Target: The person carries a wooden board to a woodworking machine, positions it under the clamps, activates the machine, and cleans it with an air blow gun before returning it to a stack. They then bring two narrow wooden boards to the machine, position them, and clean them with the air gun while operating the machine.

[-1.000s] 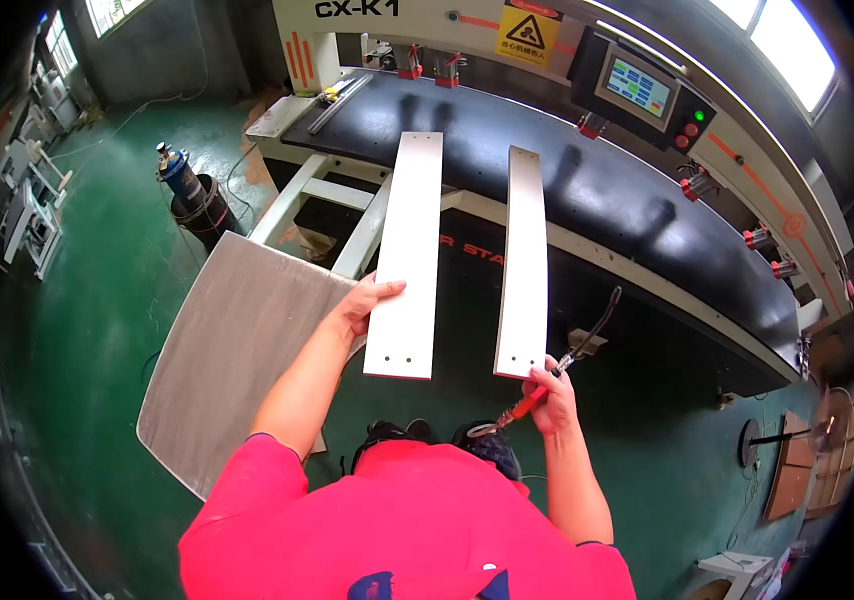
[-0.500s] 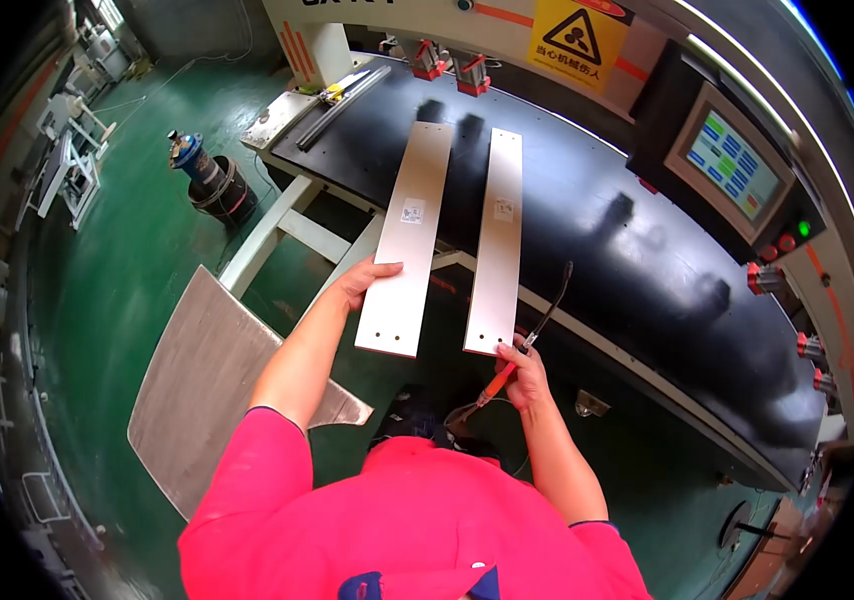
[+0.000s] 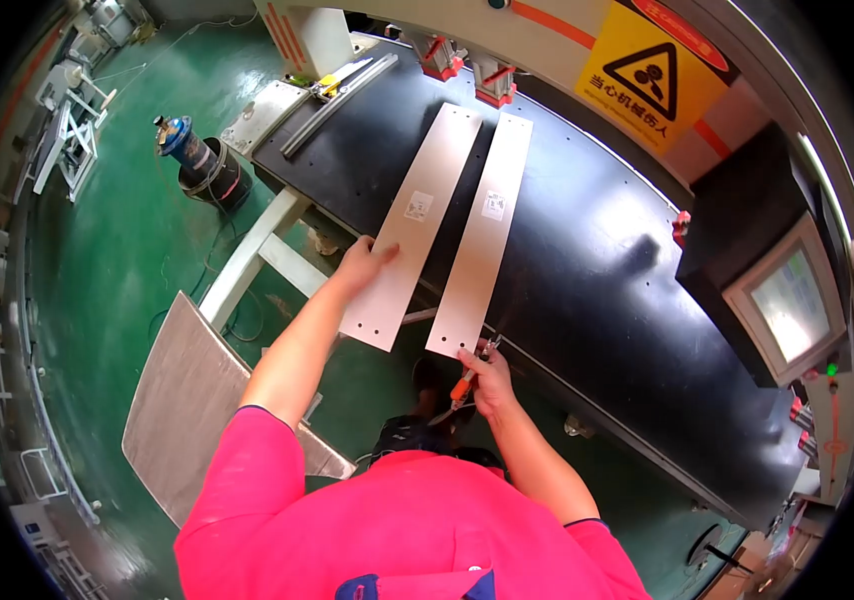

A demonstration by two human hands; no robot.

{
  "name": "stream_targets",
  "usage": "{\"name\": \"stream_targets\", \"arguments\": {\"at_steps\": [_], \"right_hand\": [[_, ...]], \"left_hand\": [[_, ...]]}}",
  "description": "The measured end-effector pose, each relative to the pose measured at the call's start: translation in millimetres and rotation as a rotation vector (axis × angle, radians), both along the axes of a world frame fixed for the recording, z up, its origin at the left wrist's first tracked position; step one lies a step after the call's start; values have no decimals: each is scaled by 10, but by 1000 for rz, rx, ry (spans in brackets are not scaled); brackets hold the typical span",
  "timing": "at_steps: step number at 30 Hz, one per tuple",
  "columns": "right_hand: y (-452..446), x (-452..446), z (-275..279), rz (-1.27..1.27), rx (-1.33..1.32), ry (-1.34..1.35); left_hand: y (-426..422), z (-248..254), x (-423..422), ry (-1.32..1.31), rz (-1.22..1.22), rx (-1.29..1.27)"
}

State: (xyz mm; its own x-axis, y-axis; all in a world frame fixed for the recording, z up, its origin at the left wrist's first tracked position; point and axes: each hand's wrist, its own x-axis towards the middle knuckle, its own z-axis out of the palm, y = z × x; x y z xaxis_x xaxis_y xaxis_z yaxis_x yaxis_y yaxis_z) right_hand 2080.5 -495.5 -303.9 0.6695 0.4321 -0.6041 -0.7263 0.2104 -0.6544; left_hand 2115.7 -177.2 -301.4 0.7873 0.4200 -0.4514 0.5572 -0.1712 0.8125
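My left hand (image 3: 365, 268) is closed on the long edge of a white board (image 3: 415, 235), thumb on top and fingers underneath. A second, narrower white board (image 3: 475, 250) lies beside it, a gap between them. My right hand (image 3: 490, 380) grips this board's near end, thumb on its face. The same hand also holds an orange-handled air blow gun (image 3: 462, 388), partly hidden by the fingers. Both boards carry a small printed label and two holes at the near end. Their far parts extend over the black machine table (image 3: 587, 300); their near ends jut past its edge.
Red-tipped clamps (image 3: 494, 85) hang above the table's far side. A control screen (image 3: 792, 300) stands at right, near a yellow warning sign (image 3: 655, 75). Metal bars (image 3: 342, 105) lie at the table's left end. A grey-brown panel (image 3: 187, 400) and a black bucket (image 3: 217, 180) are at left.
Both boards now slant more to the right, with their far ends closer together. My right hand has shifted left with its board and the blow gun. The view has turned somewhat.
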Motion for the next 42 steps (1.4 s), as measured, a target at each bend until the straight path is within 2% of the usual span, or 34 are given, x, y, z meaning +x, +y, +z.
{"name": "stream_targets", "arguments": {"at_steps": [1, 4, 7, 10, 12, 16, 20, 23, 30, 36, 42], "right_hand": [[62, 28, -14, 17, -8, -2], [259, 78, -36, 82, -24, -2], [375, 75, -149, 251, -165, -40], [428, 88, -116, 327, -211, -93], [405, 110, -70, 316, -199, -78], [189, 128, 97, 104, -300, -142], [-163, 196, 154, 60, -356, -111], [-349, 193, 199, -10, -391, -130], [-476, 128, 284, -51, -395, -59], [-487, 105, 346, -7, -434, -111], [-561, 155, 463, -35, -483, -121]], "left_hand": [[-3, -30, 55, 15, 24, 235], [-18, -79, 167, -102, -9, 523], [-146, 214, 220, 10, -153, 944], [-169, 144, 368, 9, -195, 817], [-370, 160, 493, 8, -230, 912], [-847, 106, 830, -61, -275, 1032], [-1022, -30, 1043, -37, -278, 995], [-950, -96, 1070, -183, -215, 1044], [-339, -197, 1207, -357, -276, 1153], [24, -225, 1374, -386, -284, 1177], [323, -122, 1500, -220, -324, 1114]]}}
